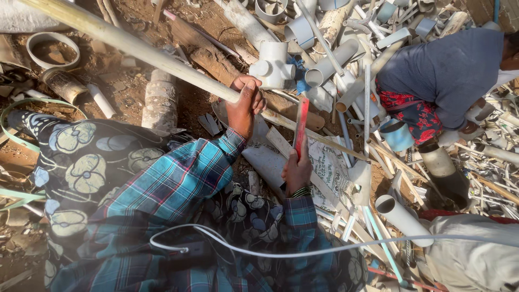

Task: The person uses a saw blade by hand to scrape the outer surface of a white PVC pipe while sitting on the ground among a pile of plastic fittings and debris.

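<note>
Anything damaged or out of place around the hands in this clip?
Yes. The long pale pipe gripped by the left hand is dirt-streaked and lies aslant across a jumbled heap of cut pipe scraps. The right hand holds a red blade upright.

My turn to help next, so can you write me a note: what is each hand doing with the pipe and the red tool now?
Left hand: gripping the long pipe, which runs up to the left over the dirt.
Right hand: holding the red tool upright, its tip by the pipe just right of the left hand.
Done: pipe steadied, tool brought to it.
Left: no cut or break shows in the pipe.
Nearby: another person crouches in the scrap pipes.
</note>
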